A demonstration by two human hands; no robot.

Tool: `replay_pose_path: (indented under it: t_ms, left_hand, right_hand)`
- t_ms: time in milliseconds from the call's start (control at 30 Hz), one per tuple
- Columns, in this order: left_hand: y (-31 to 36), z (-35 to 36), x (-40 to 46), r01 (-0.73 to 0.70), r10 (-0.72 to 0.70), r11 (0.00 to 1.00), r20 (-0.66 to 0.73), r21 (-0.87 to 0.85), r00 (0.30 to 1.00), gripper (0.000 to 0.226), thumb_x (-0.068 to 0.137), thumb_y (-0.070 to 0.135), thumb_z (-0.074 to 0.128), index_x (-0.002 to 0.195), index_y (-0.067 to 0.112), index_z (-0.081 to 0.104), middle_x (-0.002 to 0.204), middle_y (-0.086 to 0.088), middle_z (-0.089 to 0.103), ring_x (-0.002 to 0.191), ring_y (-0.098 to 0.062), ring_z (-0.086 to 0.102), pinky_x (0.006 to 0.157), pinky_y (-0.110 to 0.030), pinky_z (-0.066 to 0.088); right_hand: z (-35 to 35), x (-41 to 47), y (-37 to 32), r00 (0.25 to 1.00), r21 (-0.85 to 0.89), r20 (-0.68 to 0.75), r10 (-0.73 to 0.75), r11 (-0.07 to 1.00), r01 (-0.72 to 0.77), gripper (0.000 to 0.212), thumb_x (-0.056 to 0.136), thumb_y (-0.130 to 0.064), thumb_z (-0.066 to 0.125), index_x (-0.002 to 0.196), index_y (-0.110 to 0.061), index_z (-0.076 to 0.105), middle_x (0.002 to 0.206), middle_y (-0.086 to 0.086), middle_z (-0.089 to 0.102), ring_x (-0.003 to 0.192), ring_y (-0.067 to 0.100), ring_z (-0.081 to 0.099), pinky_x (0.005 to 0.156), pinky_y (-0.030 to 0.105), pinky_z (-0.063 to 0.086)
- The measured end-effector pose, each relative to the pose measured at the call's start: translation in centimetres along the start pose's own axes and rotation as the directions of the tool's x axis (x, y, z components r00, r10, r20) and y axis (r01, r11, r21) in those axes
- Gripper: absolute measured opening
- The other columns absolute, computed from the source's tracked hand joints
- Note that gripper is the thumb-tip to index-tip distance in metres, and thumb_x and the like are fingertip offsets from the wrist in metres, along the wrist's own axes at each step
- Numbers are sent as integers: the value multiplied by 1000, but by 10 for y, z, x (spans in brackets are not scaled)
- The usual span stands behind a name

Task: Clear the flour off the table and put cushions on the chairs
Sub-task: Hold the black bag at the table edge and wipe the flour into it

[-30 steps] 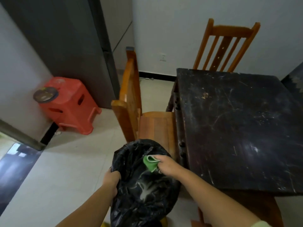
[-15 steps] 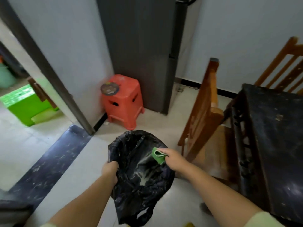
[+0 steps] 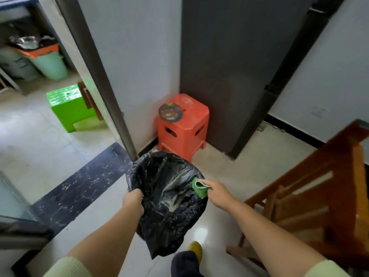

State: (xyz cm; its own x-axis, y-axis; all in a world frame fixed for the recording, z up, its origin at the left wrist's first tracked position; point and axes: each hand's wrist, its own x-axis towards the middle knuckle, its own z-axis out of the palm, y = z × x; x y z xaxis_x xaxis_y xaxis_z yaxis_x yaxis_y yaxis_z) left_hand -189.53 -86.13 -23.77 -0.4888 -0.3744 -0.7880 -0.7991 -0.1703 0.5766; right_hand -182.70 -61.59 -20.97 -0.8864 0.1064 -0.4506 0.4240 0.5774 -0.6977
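since a second ago the desk has slid out of view and a doorway with a green stool [image 3: 68, 106] has come in. your left hand [image 3: 133, 201] grips the black bag [image 3: 165, 198] by its rim; your right hand [image 3: 217, 193] pinches the green cloth [image 3: 199, 189] against the opposite rim. white flour streaks the bag's inside. a wooden chair [image 3: 311, 196] stands to your right, a red stool [image 3: 184, 126] ahead.

I'm looking at a home dining corner beside a kitchen.
Tiled floor, a wooden chair [image 3: 311, 196] lower right, an orange plastic stool [image 3: 182, 126] centre, bins and a steel bowl [image 3: 27, 41] upper left.
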Motion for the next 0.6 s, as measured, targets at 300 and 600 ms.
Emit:
replay_pose_path:
  t_ms: [300,600]
  left_hand:
    - [48,58,58,166,-176,976,-64,-144,982,41,87,-2,44,128,1,47,92,-14,46,79,-28,46,73,-34,37]
    - [91,98,170,304,-310,944,-24,-131,951,43,93,1,41,136,2,39,130,-21,52,115,-37,53,94,-45,42]
  right_hand:
    - [-27,142,-31,993,-21,120,-18,1000,21,57,85,6,31,131,-20,54,103,6,59,64,-4,43,50,4,34]
    - [0,278,-58,991,22,135,0,1000,-3,56,86,8,33,132,-17,52,132,8,55,115,17,51,85,18,35]
